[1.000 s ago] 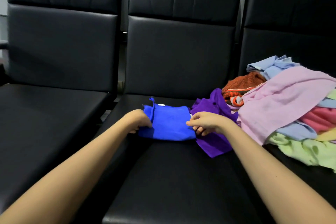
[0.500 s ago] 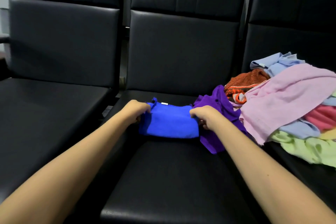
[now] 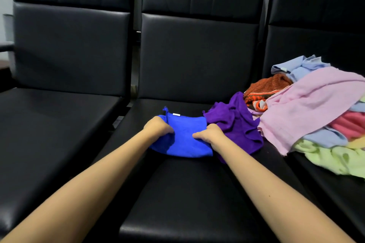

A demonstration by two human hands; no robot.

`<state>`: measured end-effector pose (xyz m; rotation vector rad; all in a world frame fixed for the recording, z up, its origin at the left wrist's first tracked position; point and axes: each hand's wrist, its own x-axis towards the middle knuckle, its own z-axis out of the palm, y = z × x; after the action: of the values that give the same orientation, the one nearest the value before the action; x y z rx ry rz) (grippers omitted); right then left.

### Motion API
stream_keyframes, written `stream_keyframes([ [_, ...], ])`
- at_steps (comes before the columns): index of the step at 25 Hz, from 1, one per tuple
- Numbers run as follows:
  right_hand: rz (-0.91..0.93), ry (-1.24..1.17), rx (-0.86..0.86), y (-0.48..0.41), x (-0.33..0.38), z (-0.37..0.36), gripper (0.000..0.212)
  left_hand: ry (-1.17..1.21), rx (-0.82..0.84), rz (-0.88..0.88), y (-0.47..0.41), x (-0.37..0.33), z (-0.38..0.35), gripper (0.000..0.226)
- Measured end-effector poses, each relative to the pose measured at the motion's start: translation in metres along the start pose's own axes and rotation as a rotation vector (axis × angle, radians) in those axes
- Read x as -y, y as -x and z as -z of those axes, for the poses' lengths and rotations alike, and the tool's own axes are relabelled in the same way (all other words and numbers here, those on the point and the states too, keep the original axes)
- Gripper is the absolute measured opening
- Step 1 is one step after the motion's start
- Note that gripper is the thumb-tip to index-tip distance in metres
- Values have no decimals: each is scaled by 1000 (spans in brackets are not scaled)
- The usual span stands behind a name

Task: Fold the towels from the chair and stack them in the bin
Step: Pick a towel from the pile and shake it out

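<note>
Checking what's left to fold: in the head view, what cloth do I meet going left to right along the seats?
blue towel → purple towel → orange towel → pink towel

A bright blue towel (image 3: pixel 183 140), folded small with a white tag at its far edge, lay flat toward the back of the middle chair seat (image 3: pixel 187 193). A crumpled purple towel (image 3: pixel 235 124) touched its right side. Unfolded towels (image 3: pixel 316 116) were heaped on the right-hand seat.

Both hands (image 3: pixel 158 128) inward, blue towel (image 3: pixel 183 140) bunched.
</note>
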<state>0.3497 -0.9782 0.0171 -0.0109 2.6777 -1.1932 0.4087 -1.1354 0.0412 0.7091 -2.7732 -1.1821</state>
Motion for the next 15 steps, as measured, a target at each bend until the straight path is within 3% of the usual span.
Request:
stream_keyframes([
  [2,-2,-37,-6,-2,-3,-4,31,320,69,69,-1,-5,2,12],
  [4,7,-126,-20,2,-2,2,21,652,243,166,3,-16,8,8],
  [7,32,-427,-43,15,9,18,16,1035,440,153,12,-28,17,15],
  [9,-14,-646,-59,27,16,28,23,1167,500,94,22,-35,20,24],
  [12,-66,-1009,188,45,11,46,35,1239,561,32,41,-48,18,32],
  [14,-90,-1039,213,52,-1,58,36,1226,567,29,50,-57,12,26],
  [15,-81,-956,148,55,-7,66,33,1194,563,58,56,-63,7,22],
])
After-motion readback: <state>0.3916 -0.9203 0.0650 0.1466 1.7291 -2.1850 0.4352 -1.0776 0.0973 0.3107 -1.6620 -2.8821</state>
